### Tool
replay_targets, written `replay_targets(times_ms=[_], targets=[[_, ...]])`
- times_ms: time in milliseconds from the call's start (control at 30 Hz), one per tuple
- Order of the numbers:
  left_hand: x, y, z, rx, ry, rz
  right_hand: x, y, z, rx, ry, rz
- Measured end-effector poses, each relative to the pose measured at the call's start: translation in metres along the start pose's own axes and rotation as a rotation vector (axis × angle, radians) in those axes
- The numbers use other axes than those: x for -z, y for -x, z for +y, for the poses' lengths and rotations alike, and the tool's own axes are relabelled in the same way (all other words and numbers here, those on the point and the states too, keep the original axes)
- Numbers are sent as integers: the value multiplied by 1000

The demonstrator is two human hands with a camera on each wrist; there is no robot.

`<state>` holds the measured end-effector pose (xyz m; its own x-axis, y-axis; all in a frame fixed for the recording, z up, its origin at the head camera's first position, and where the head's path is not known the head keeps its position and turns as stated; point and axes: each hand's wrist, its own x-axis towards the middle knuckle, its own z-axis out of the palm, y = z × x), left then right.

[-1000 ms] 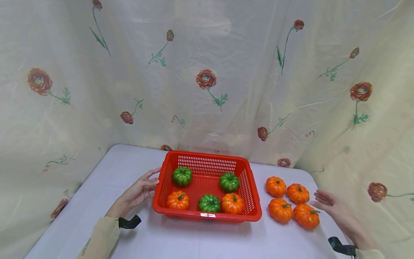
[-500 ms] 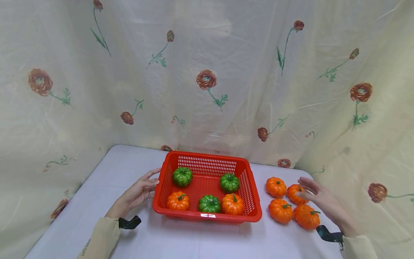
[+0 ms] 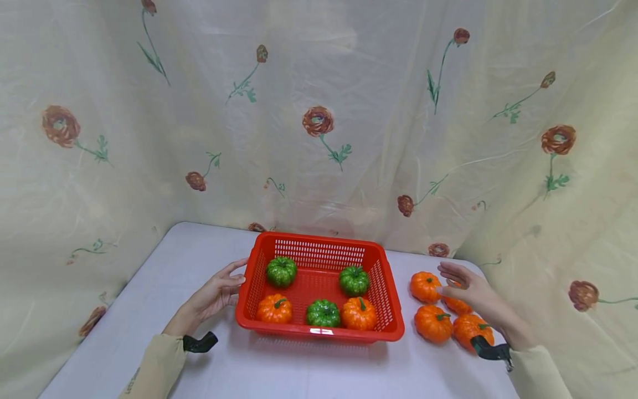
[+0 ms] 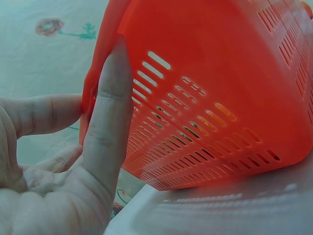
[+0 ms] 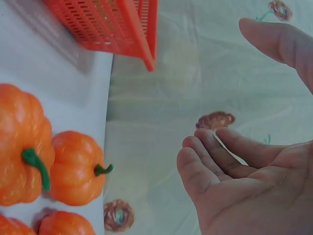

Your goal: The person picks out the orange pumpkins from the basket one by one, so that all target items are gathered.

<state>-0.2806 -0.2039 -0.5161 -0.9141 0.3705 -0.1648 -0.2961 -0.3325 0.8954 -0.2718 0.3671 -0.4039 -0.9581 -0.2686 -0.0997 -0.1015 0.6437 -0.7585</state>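
Observation:
A red plastic basket (image 3: 319,334) stands on the table, with green pumpkins and orange pumpkins inside, among them a green pumpkin (image 3: 323,314) and an orange pumpkin (image 3: 359,314). My left hand (image 3: 214,293) holds the basket's left rim; in the left wrist view a finger (image 4: 110,107) runs up under the rim and another digit touches its outer edge. Right of the basket lie several more orange pumpkins (image 3: 432,323). Over them hovers my right hand (image 3: 471,293), fingers apart from the thumb and nothing held. It partly hides one rear pumpkin (image 3: 456,305).
A white-covered table (image 3: 279,371) carries everything. Flower-printed curtains (image 3: 319,183) hang close behind it and along both sides. In the right wrist view the basket's corner (image 5: 122,34) stands beyond the loose pumpkins.
My right hand has moved left and away from me, from the right of the loose pumpkins to over the rear ones. The left hand and the basket have stayed in place.

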Motion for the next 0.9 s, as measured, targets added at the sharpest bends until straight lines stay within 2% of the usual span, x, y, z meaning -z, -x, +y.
replay_targets(times_ms=[367, 767, 900], targets=[[0, 0, 0, 1, -3, 10, -13, -10, -25, 86, -25, -43], [-3, 0, 1, 2, -11, 11, -40, -29, -61, 107, -5, -88], [-1, 2, 1, -7, -10, -13, -47, -38, -68, 127, 10, -98]])
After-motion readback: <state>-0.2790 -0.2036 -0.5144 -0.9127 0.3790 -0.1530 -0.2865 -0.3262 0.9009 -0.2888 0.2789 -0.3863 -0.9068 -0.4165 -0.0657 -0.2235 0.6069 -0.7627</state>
